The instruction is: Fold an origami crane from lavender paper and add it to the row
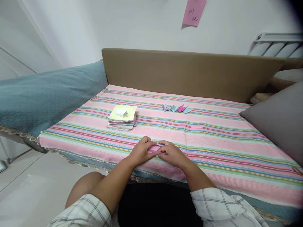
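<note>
A small piece of folded pink paper point(154, 148) lies on the striped cloth at the front edge of the sofa seat. Around its left end curl the fingers of my left hand point(140, 149). My right hand point(174, 153) pinches the right end, thumb and fingers close together. Both hands meet over the paper, so parts of it are hidden beneath the fingers. Beyond them stands a stack of square paper sheets point(121, 121), yellow on top, with a white plug adapter point(121, 113) resting on it. Several folded paper cranes point(181, 108) sit in a row farther back.
The striped cloth point(213, 138) covers the seat. A brown backrest point(177, 72) rises behind it, with a blue-covered armrest point(54, 88) at the left. A grey cushion point(279, 116) leans at the right. A pink note point(194, 12) hangs on the wall.
</note>
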`<move>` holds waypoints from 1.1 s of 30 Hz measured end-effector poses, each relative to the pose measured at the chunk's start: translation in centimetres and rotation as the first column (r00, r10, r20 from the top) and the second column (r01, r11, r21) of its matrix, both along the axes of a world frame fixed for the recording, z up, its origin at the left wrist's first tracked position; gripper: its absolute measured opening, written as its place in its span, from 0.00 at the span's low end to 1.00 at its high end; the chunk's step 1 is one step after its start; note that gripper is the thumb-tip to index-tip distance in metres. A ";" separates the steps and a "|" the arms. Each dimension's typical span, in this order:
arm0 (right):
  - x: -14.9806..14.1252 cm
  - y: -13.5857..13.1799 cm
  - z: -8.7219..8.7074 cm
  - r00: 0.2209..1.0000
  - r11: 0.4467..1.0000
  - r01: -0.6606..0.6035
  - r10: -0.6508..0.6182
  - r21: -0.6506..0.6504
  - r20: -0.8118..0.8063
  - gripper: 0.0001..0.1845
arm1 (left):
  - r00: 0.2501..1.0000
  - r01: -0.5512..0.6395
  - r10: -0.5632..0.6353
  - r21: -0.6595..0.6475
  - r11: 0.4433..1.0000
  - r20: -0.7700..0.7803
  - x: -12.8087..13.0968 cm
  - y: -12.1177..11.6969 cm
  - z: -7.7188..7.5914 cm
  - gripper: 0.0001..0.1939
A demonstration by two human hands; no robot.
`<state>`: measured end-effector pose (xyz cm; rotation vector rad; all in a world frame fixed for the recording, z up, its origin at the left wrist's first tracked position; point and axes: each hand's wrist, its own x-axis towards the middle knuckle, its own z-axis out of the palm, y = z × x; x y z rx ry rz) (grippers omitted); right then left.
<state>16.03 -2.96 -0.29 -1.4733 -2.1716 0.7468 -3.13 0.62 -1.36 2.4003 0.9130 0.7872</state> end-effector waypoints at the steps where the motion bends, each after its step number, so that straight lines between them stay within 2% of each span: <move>1: 0.0 0.0 0.1 1.000 1.000 -0.003 0.003 -0.001 0.002 0.11 | 1.000 0.001 -0.001 0.000 1.000 -0.008 0.0 0.1 -0.1 0.22; 7: -0.5 -0.3 0.7 1.000 0.999 0.004 -0.005 -0.032 -0.002 0.12 | 1.000 0.010 -0.011 -0.047 0.999 -0.024 -0.2 0.5 -0.5 0.24; 16: -0.9 -0.1 -0.2 0.996 0.998 0.069 -0.068 0.000 0.055 0.14 | 0.999 0.025 -0.028 -0.063 0.998 -0.046 -0.2 0.7 -0.7 0.24; 22: -0.6 -0.5 0.7 0.994 0.997 0.075 -0.074 0.014 -0.076 0.09 | 0.998 0.021 -0.026 -0.086 0.996 -0.050 -0.2 0.9 -0.5 0.23; 27: -0.3 -0.8 1.1 0.967 0.978 0.207 -0.206 -0.014 -0.147 0.11 | 0.999 0.021 -0.025 -0.097 0.995 -0.044 -0.2 0.9 -0.7 0.25; 33: -0.2 -0.6 0.9 0.952 0.972 0.235 -0.234 -0.018 -0.199 0.08 | 0.998 0.035 -0.038 -0.089 0.995 -0.039 -0.1 0.9 -0.7 0.30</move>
